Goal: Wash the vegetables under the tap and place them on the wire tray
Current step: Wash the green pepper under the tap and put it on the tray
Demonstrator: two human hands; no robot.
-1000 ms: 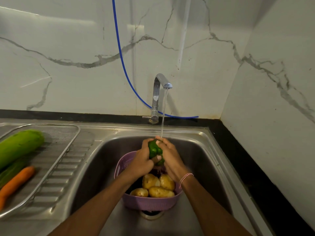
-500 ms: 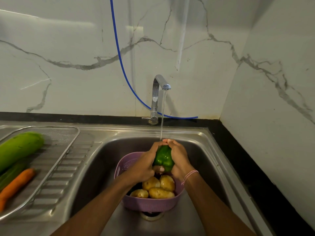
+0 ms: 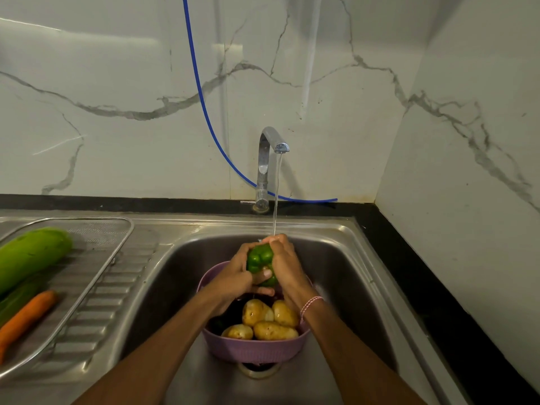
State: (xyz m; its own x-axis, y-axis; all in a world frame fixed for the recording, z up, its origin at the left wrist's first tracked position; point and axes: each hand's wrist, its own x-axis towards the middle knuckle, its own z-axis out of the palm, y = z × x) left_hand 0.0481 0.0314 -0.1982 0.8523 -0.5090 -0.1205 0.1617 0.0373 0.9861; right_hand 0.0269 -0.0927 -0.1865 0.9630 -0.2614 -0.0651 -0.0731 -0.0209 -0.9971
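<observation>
Green pepper [image 3: 258, 258] is gripped under the running tap [image 3: 264, 159] above the purple basket [image 3: 257, 350], fingers [image 3: 280, 244] of left hand [image 3: 233, 283] and right hand [image 3: 287, 267] curled round it.

The scene is dimly lit; soft glare is reflected on the far wall [image 3: 117, 45]. Edges are bowed, and the near-left carrot [image 3: 26, 320] is blurred.

Kitchen, home-type by the look. Stainless sink [image 3: 336, 258] with ribbed drainboard [image 3: 117, 287] on its left; chrome tap [image 3: 264, 159] at the back edge, water running. Marble-look wall tiles [image 3: 117, 68], black table [image 3: 423, 287] round the sink. Wire tray [image 3: 96, 238] holds a carrot [image 3: 26, 320] — purple colander [image 3: 254, 349] of potatoes [image 3: 257, 312] in the basin.
</observation>
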